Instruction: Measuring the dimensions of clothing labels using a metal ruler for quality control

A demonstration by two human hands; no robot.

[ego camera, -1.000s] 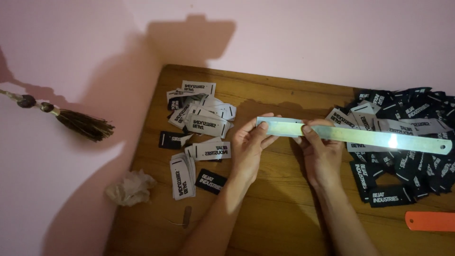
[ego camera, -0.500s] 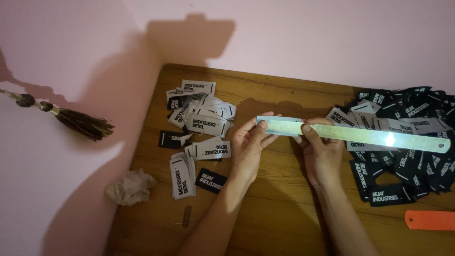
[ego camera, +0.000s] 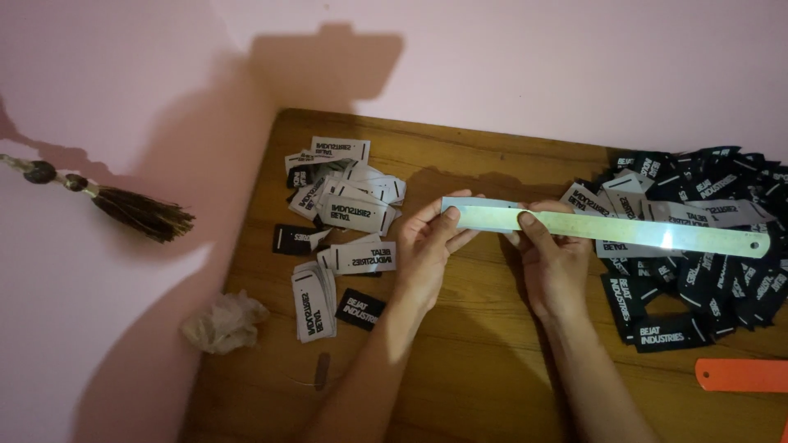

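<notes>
A long metal ruler (ego camera: 648,232) lies across the wooden table (ego camera: 484,344), running from the middle toward the right. My left hand (ego camera: 428,250) grips its left end, with the fingertips on a small white tag (ego camera: 474,203) pressed against the ruler. My right hand (ego camera: 552,262) presses down on the ruler a little further right, one finger laid over its top. A heap of black tags (ego camera: 698,246) lies under and beyond the ruler's right half. A loose pile of white tags (ego camera: 345,205) sits left of my left hand.
A crumpled plastic wrap (ego camera: 223,321) rests at the table's left edge. An orange flat object (ego camera: 743,375) shows at the right edge. A dark tassel (ego camera: 135,212) lies on the pink surface left of the table. One black tag (ego camera: 359,308) lies beside my left forearm.
The ruler and both hands have shifted very slightly; otherwise nothing has visibly changed.
</notes>
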